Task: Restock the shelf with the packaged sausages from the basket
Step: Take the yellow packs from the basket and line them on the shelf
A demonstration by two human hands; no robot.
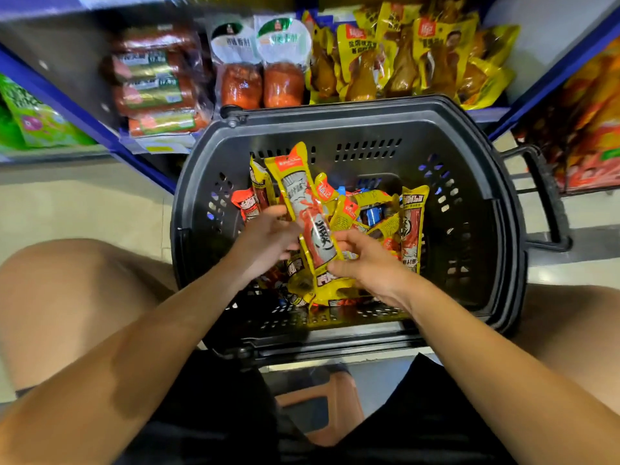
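I see both hands, left hand and right hand, pinching one yellow plastic sausage pack over black perforated plastic basket; slick film may slip, dropping it back near side

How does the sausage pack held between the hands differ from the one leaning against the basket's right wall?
The held pack is lifted and tilted, gripped by the left hand and right hand; the leaning pack stands untouched. The held pack's middle looks grey, the leaning pack's redder. Both have yellow edges.
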